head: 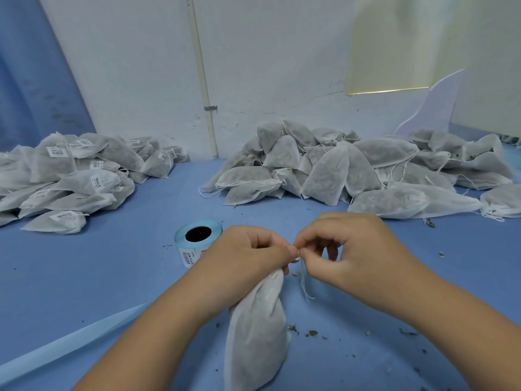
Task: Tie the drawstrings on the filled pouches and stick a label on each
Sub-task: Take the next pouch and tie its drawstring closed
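- White fabric bags with barcode stickers form the labelled pile (64,179) at the far left edge of the surface, probably the finished stock, kept apart from the rest.
- Pale blue backing strip (70,340) trails toward the near left corner, likely waste from peeled stickers.
- Near the middle stands the label roll (194,241), upright and just beside the left wrist, so the next sticker is within easy reach.
- At the near edge the left hand (242,266) has its fingers curled round the gathered neck of the pouch (256,334), which keeps the mouth bunched and the filling in. The pouch stands on the surface with no sticker showing.
- A thin drawstring (304,286) hangs loose between the hands. Its knot looks unfinished.
- Thumb and forefinger of the right hand (358,255) pinch the string, tip to tip with the left thumb. The other fingers are loosely curled.
- Dry crumbs (311,333) lie scattered near the pouch's base and on toward the right edge.
- Along the far right edge sits the unlabelled pile (352,173), its strings loose, seemingly waiting its turn.
- Blue cloth covers the surface (112,263).
- Behind it a white wall (141,66) carries a thin pipe (201,74) and, to the right, a pale yellow panel (394,43).
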Motion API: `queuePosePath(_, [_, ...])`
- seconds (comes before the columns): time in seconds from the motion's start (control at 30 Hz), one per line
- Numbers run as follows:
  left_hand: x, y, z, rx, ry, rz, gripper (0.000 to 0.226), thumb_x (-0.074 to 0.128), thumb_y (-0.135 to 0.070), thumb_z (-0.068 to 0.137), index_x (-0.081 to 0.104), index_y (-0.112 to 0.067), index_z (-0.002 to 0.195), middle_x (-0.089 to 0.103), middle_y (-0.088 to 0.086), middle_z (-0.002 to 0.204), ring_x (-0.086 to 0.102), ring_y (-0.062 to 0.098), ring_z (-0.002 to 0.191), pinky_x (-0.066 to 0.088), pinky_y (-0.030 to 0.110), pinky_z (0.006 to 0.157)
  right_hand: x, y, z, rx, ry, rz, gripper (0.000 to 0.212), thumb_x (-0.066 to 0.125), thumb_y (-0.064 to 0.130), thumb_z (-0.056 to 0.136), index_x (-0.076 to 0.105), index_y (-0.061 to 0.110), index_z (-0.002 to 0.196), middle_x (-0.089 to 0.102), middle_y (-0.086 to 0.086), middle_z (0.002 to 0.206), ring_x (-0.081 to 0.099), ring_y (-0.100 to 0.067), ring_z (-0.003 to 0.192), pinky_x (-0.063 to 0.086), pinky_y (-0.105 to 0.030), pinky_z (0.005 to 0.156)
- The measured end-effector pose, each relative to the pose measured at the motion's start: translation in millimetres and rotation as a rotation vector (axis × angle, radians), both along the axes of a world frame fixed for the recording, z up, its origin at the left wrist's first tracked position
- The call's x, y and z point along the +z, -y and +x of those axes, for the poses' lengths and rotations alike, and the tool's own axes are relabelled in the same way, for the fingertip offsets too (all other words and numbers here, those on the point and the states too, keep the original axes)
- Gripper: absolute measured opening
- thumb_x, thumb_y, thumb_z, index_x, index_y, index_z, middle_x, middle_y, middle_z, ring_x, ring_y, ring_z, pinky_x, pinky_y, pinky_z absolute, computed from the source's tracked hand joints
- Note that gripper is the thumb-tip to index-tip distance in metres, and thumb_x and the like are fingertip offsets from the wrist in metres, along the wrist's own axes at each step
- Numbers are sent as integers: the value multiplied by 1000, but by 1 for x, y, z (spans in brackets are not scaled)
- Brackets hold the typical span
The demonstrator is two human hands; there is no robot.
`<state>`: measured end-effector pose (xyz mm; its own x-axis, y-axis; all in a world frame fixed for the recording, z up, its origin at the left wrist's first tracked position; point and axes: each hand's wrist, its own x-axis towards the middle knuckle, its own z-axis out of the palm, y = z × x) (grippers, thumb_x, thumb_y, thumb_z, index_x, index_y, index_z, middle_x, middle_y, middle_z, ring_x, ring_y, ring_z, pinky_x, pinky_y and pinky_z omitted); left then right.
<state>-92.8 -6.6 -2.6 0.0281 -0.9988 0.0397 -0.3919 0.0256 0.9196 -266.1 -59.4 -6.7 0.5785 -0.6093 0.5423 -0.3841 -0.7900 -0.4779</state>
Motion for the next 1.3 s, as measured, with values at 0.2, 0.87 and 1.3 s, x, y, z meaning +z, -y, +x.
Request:
queuePosePath(0.2, [-1, 1, -2, 88, 63, -64, 20, 70, -32, 81, 72, -19, 66, 63, -12, 58, 46, 1, 49, 36, 10, 49, 0, 0, 1, -51, -18, 133, 12, 66, 17, 76, 71, 25, 69, 65, 11, 64, 57, -2, 63, 43, -14, 57])
queuePosePath(0.87, [1, -2, -2, 66, 272, -183, 18, 69, -34, 83, 71, -29, 66, 63, -21, 58, 48, -5, 45, 33, 5, 45, 3, -2, 4, -22, 71, 524, 14, 64, 21, 78, 71, 20, 66, 66, 2, 56, 55, 1, 49, 38, -10, 48])
queuePosePath(1.3, [1, 0, -5, 61, 4, -53, 28, 66, -23, 86, 69, -27, 58, 61, -14, 56, 45, -3, 44, 36, 10, 47, 1, -2, 3, -1, 91, 500, 12, 62, 28, 69, 70, 20, 66, 67, 0, 59, 61, -7, 56, 45, -16, 53])
